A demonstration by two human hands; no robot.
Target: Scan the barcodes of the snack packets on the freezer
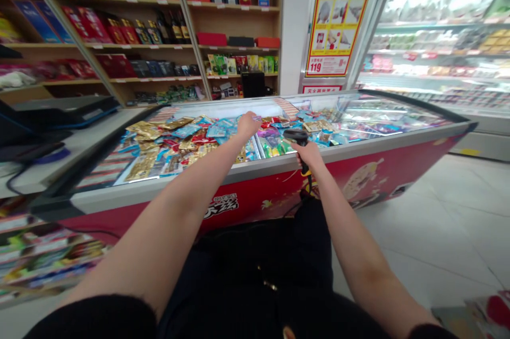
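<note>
My right hand (307, 154) is wrapped round the handle of a black barcode scanner (297, 138), its head pointing over the red chest freezer (358, 174). A cord hangs from the scanner down the freezer's front. My left hand (247, 125) reaches far into the freezer, fingers closed around a small packet among the blue and red ice cream packets (217, 130); which packet I cannot make out. Gold-wrapped packets (147, 132) fill the freezer's left side.
A counter with a dark device (59, 110) stands at the left. Wooden shelves of boxed goods (131, 20) line the back wall. A tall glass-fronted chiller (442, 36) stands at the right beside a red poster (338, 15). Pale floor tiles (446, 222) spread to the right.
</note>
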